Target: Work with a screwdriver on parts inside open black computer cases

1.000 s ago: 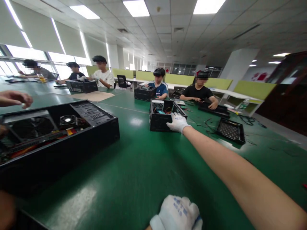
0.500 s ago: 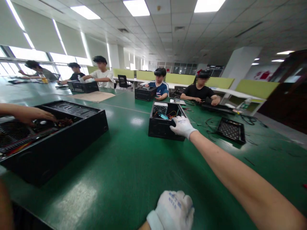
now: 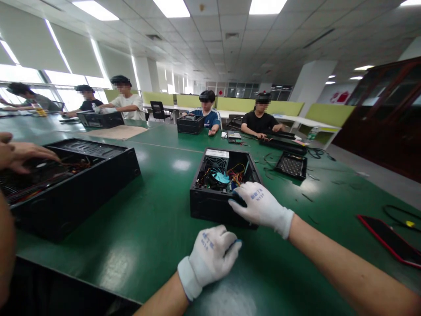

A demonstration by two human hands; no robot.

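Observation:
A black computer case [image 3: 213, 206] lies on the green table ahead of me, its upper side open. Inside it show a turquoise cooling fan [image 3: 219, 176], a power supply with a round grille [image 3: 215, 163] and coloured cables [image 3: 237, 173]. My right hand [image 3: 259, 204], in a white glove, grips the near wall of the case by its right corner, thumb outside and fingers over the rim. In front of the case, apart from it, is my left hand [image 3: 213, 254], also gloved. Its fingers are curled in, and I see nothing in them.
At left, a co-worker's bare hand [image 3: 29, 156] reaches into a larger black computer case [image 3: 88, 193]. A perforated black tray [image 3: 291, 165], a red-edged dark panel [image 3: 391, 239] and loose cables lie on the right. Several people sit across the table [image 3: 158, 210].
The computer case has come nearer to me, with my right hand still on its near wall. My left hand has moved forward and up toward the case.

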